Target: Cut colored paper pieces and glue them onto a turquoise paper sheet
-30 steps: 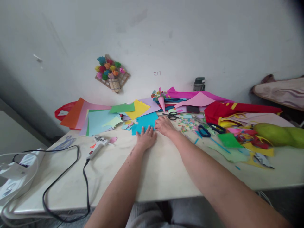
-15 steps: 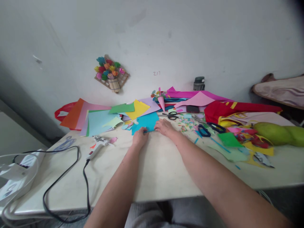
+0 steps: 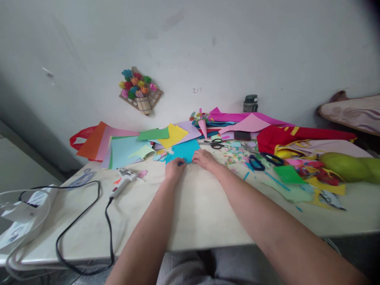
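A sheet of blue paper lies on the table in front of me, its near edge under my fingers. My left hand is closed at the near left part of that edge, fingertips pressed on the paper. At the near right part, my right hand has its fingers bent together on the same edge. Small black-handled scissors lie just beyond my right hand. Coloured paper scraps are scattered to its right.
On the left, a white glue gun trails a black cord toward a power strip. Coloured sheets lie behind it. Larger scissors, a green paper square and red fabric occupy the right side.
Both hands stay on the near edge of the blue paper with only a slight shift of the fingers. The whole view has moved a little.
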`<state>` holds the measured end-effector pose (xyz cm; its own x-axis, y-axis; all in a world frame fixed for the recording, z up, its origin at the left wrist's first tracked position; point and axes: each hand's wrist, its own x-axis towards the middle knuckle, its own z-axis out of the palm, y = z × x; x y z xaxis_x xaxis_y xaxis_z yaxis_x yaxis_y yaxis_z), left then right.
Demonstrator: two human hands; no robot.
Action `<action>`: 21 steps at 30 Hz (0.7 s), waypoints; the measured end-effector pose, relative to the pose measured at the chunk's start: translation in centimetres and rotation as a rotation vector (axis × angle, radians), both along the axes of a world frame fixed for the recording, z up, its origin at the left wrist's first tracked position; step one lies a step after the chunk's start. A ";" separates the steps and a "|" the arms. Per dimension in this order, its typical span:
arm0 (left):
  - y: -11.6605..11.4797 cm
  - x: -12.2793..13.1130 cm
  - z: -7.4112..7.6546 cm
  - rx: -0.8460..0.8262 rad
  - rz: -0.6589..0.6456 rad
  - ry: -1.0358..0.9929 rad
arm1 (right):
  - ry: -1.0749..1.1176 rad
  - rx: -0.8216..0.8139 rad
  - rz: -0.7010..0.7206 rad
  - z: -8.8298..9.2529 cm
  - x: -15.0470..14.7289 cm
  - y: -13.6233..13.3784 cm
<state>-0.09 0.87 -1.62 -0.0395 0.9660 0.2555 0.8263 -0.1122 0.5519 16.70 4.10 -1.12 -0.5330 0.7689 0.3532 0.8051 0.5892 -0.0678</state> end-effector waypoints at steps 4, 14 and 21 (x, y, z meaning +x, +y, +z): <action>0.5 -0.5 -0.2 0.038 -0.053 -0.013 | 0.020 -0.027 0.003 -0.1 0.1 0.1; 0.9 -0.8 0.3 0.066 -0.149 0.034 | 0.036 -0.075 -0.018 0.1 0.3 0.0; 1.3 -1.0 0.1 0.100 -0.161 0.054 | 0.071 -0.117 -0.035 0.0 0.3 0.2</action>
<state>-1.09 2.14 -1.48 0.1297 0.9284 0.3481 0.8213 -0.2973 0.4870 17.02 4.31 -1.17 -0.4823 0.8245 0.2959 0.8155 0.5460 -0.1920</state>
